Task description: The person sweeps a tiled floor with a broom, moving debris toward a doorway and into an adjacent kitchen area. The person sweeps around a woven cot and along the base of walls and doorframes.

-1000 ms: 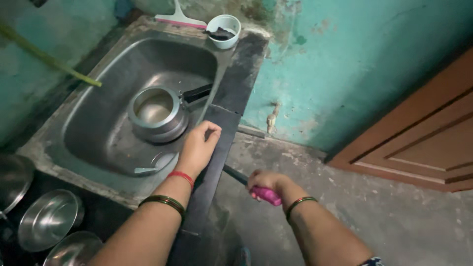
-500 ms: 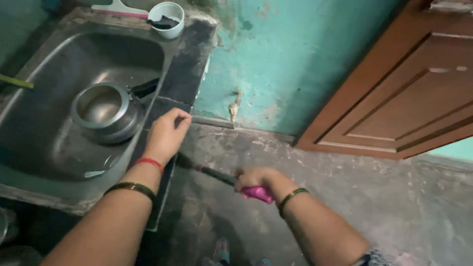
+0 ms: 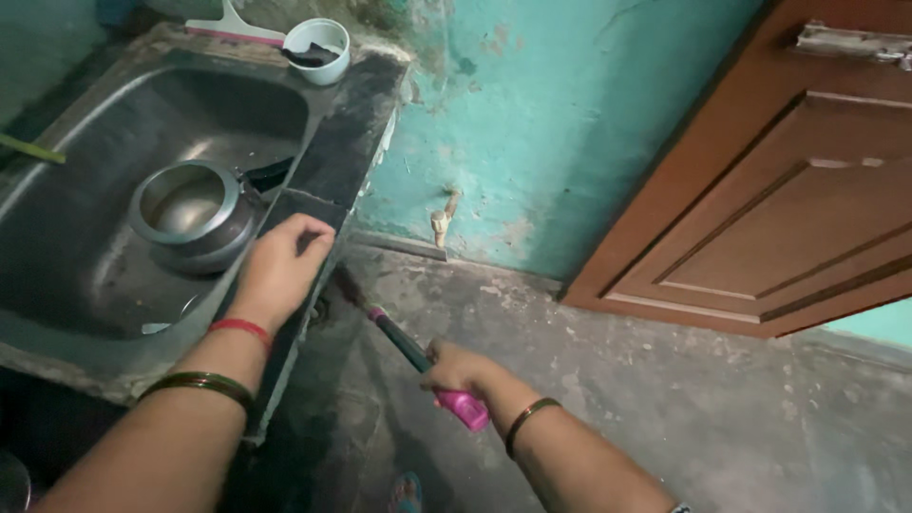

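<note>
Since half a second ago the right hand (image 3: 459, 370) has drawn lower and nearer the body, and the pink-handled tool (image 3: 418, 359) now slants more steeply, its dark shaft reaching up-left toward the foot of the counter. The fingers are wrapped tight around the pink grip, which juts out below the fist. The left hand (image 3: 277, 269) lies flat, fingers loosely spread, on the dark counter edge (image 3: 334, 166) beside the steel sink (image 3: 71, 252), holding nothing. In the sink sits a pressure cooker pot (image 3: 195, 214), just left of that hand.
</note>
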